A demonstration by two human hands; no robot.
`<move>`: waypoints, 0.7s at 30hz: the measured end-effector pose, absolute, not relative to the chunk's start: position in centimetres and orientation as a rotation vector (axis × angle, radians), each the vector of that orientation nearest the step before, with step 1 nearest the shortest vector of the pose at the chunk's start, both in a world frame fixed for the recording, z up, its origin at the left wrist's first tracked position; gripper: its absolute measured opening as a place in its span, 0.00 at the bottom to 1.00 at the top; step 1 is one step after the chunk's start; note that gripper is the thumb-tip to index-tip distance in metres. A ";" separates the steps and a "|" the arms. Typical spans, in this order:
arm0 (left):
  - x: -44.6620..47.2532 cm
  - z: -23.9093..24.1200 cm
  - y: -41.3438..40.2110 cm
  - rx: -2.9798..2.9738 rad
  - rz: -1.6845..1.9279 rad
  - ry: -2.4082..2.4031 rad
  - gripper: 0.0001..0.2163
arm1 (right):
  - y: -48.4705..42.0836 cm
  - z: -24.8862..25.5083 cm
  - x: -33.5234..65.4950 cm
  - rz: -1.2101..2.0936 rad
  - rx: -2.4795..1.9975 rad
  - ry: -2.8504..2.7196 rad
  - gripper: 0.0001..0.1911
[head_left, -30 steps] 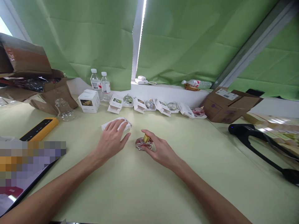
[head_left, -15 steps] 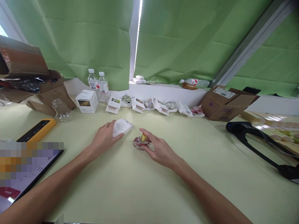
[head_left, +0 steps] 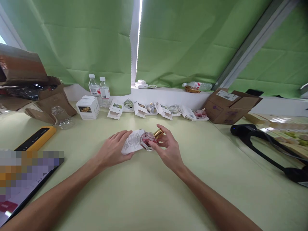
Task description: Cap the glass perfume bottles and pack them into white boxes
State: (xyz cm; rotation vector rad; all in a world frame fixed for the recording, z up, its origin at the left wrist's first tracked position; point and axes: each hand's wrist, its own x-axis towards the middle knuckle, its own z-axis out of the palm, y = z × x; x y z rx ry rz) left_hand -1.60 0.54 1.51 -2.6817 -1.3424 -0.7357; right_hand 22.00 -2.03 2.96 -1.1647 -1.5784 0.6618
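Observation:
In the middle of the head view, my left hand is closed around a small white box with fine print on its upper face. My right hand pinches a round clear glass perfume bottle, with reddish contents and a gold cap. The bottle is tilted, its cap pointing up and right, and its glass body overlaps the right end of the box. Whether the bottle enters the box or only lies against it I cannot tell.
Along the back stand a white box, two water bottles and a row of opened white boxes with glass bottles. A cardboard carton and a black frame-like stand are right; a yellow power strip and a tablet left.
My right hand has lifted the perfume bottle from the table and tipped it toward the white box. My left hand has brought the box slightly right and nearer to me.

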 end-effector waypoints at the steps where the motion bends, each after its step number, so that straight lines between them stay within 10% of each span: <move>1: -1.6 1.5 0.5 -2.684 -0.735 -1.329 0.31 | -1.9 3.0 22.1 0.682 -1.168 -1.532 0.33; 21: -1.3 0.8 0.2 -2.721 -0.932 -1.104 0.30 | -0.4 2.5 23.3 0.726 -1.225 -1.349 0.34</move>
